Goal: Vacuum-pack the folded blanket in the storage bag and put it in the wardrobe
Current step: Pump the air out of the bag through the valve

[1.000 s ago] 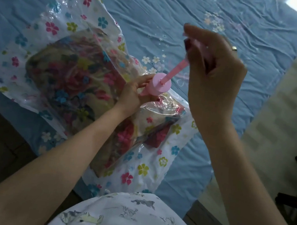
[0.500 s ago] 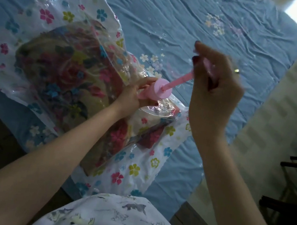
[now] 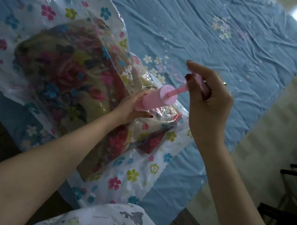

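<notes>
I am seeing the folded blanket [image 3: 62, 80], patterned with large roses, lying sealed inside the storage bag [image 3: 134, 174], a clear bag printed with small coloured flowers that is spreading across the near-left corner of the bed [image 3: 230, 47], its near end reaching over the bed's near edge. A pink hand pump [image 3: 156, 100] is standing tilted on the bag, at the blanket's right end. My left hand [image 3: 131, 107] is wrapping around the base of the pump's cylinder and holding it against the plastic. My right hand [image 3: 209, 102] is curling tightly around the pump's handle, above and to the right of the cylinder, with a short length of the pink rod [image 3: 179, 90] showing between the handle and the cylinder top. The bed is wearing a wrinkled blue sheet. A white garment with animal prints [image 3: 108, 222] is showing at the bottom of the view.
</notes>
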